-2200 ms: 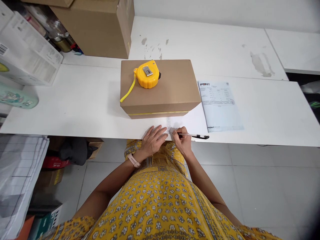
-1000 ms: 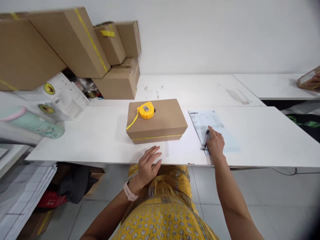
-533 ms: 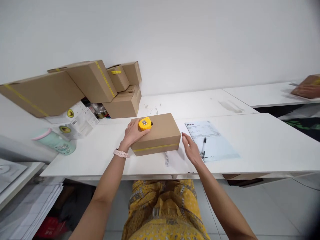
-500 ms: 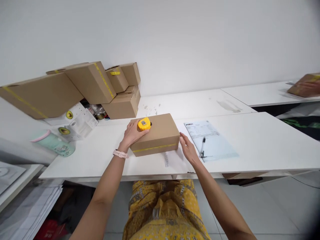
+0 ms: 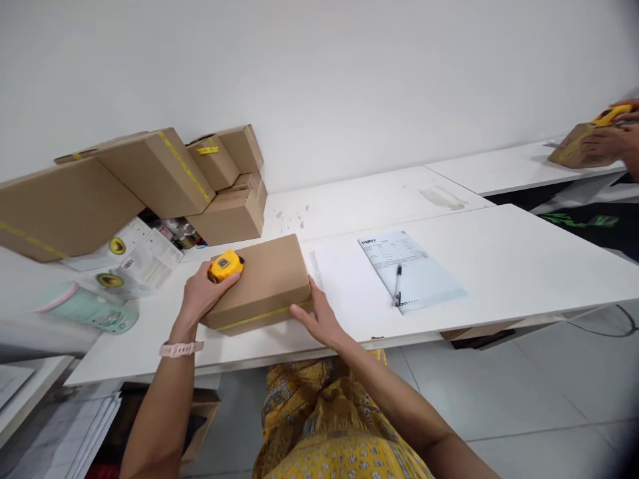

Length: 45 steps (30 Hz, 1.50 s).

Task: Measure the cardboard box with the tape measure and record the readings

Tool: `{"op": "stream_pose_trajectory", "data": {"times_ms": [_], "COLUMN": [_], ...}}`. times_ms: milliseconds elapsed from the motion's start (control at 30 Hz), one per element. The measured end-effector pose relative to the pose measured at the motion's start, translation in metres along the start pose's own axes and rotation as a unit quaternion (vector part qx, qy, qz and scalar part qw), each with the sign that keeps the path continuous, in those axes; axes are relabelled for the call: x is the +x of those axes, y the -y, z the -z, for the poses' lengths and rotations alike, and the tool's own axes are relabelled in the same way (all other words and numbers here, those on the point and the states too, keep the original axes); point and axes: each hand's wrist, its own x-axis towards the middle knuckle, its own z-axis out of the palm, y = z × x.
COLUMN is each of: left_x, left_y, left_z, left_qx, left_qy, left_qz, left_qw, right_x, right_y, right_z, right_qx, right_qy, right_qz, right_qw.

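A brown cardboard box [image 5: 264, 269] with yellow tape along its front lies on the white table. My left hand [image 5: 202, 293] is closed round a yellow tape measure [image 5: 226, 265] at the box's left end, its palm side against the cardboard. At the opposite end, my right hand [image 5: 322, 318] grips the corner, thumb on the front face and fingers on the right side. A white spiral notebook [image 5: 339, 269] lies flat just right of the box, partly hidden by my right hand.
A blue-white printed pad [image 5: 419, 266] carries a black-capped pen [image 5: 398, 285]. Taped cardboard boxes [image 5: 164, 173] are stacked at the left against the wall, near an avocado-print carton [image 5: 144, 263] and a mint tumbler [image 5: 94, 307]. Far right, another person's hand [image 5: 606, 143] touches a box.
Both hands have shifted the box left across the table, with the tape measure still in my left hand. More of the notebook shows. My view has turned slightly right.
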Motion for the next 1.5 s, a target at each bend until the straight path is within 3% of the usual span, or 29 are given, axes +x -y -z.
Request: {"op": "stream_pose_trajectory", "data": {"times_ms": [133,300,400,467,567,633,667,767,833,900,1100,1233,1333,1433,1500], "left_x": [-0.007,-0.006,-0.011,-0.019,-0.035,-0.046,-0.05,-0.056,-0.053,-0.047,-0.025,-0.009,0.005,0.018,0.027], "left_y": [0.006,-0.012,-0.027,-0.038,-0.058,-0.072,-0.079,-0.094,-0.099,-0.098,-0.086,-0.066,-0.032,0.014,0.044], "left_z": [-0.001,-0.012,-0.015,-0.012,0.001,0.012,0.016,0.02,0.016,0.011,0.01,0.016,0.026,0.038,0.044], "left_qx": [0.032,0.01,-0.03,-0.072,-0.169,-0.271,-0.322,-0.418,-0.445,-0.467,-0.517,-0.527,-0.521,-0.509,-0.521], "left_qy": [0.007,0.014,0.018,-0.017,-0.036,0.061,0.132,0.297,0.341,0.359,0.38,0.362,0.335,0.301,0.284], "left_qz": [0.002,-0.012,-0.032,-0.066,-0.133,-0.172,-0.184,-0.195,-0.195,-0.187,-0.124,-0.094,-0.058,-0.013,0.026], "left_qw": [0.999,1.0,0.999,0.995,0.976,0.945,0.919,0.836,0.805,0.786,0.757,0.763,0.783,0.806,0.804], "right_x": [-0.013,-0.017,-0.022,-0.022,-0.013,0.0,0.007,0.028,0.038,0.044,0.065,0.081,0.086,0.083,0.081], "right_y": [-0.006,-0.009,-0.013,-0.011,0.012,0.042,0.059,0.108,0.127,0.134,0.126,0.12,0.103,0.078,0.062], "right_z": [-0.008,0.006,0.019,0.032,0.059,0.074,0.08,0.082,0.077,0.071,0.058,0.056,0.068,0.081,0.083], "right_qx": [0.001,0.009,0.011,0.02,0.023,0.014,0.018,0.071,0.09,0.109,0.178,0.182,0.196,0.179,0.164], "right_qy": [-0.001,-0.016,-0.029,-0.037,-0.12,-0.202,-0.204,-0.078,-0.003,0.033,0.092,0.091,0.045,-0.019,-0.046], "right_qz": [0.0,-0.001,-0.007,-0.025,-0.035,0.009,0.034,0.056,0.024,-0.015,-0.112,-0.123,-0.107,-0.11,-0.112], "right_qw": [1.0,1.0,0.999,0.999,0.992,0.979,0.978,0.993,0.996,0.993,0.973,0.971,0.974,0.978,0.979]}}
